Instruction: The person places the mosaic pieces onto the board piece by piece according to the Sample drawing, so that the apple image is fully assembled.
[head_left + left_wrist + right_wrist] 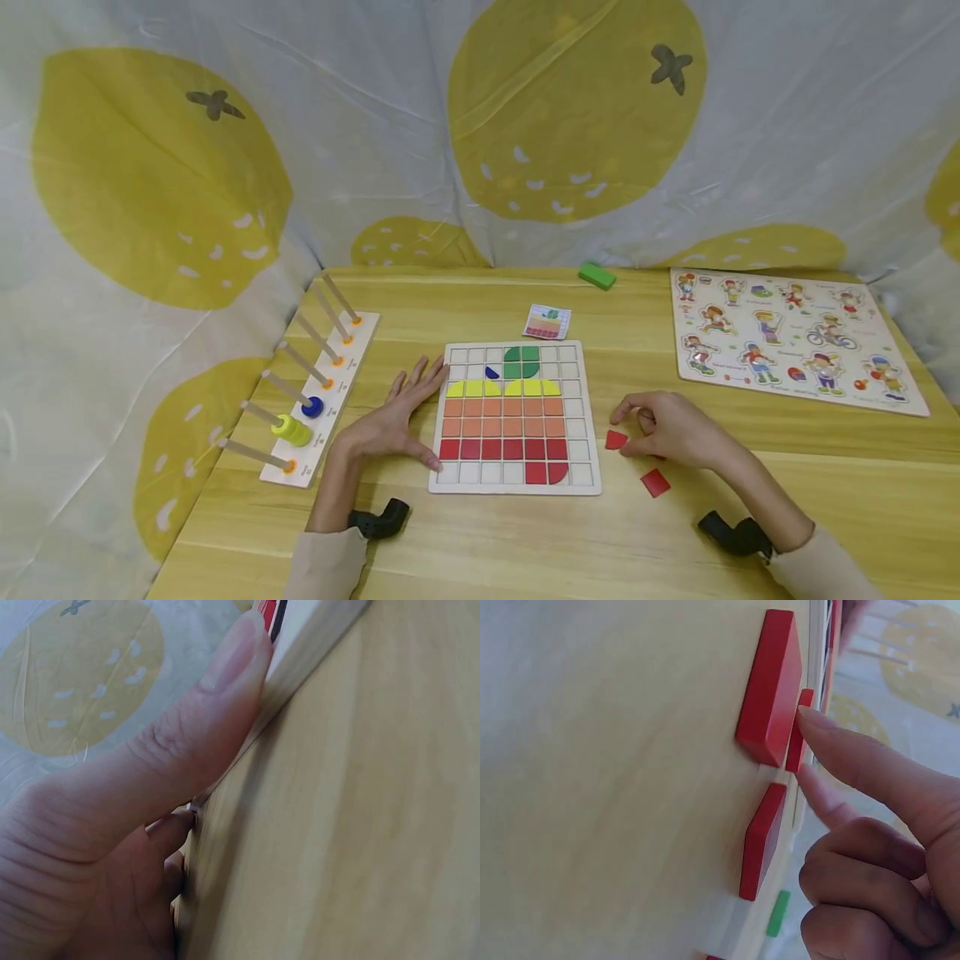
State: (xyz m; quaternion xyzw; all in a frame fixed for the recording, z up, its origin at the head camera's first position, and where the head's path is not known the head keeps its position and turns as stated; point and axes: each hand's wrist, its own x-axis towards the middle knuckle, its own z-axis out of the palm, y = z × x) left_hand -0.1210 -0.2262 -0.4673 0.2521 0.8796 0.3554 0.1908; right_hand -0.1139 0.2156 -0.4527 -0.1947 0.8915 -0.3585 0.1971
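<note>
My right hand (671,427) pinches a small red tile (617,439) with one rounded side between thumb and forefinger, close over the table; the other fingers curl in. Another red tile (771,686) and a square red tile (655,482) lie near it, the former mostly hidden under the hand in the head view. My left hand (390,421) rests with spread fingers along the left edge of a white grid board (581,475), its thumb at the lower left corner. On the board sit green, yellow, orange and red tiles, plus a blue half-round tile (492,372) tilted out of line.
Behind the board lies a pattern card (547,322), with a green block (596,276) farther back. At left stands a peg rack (360,333) with yellow and blue rings. A picture puzzle board (798,342) lies at right. A lemon-print cloth (375,167) hangs behind the table.
</note>
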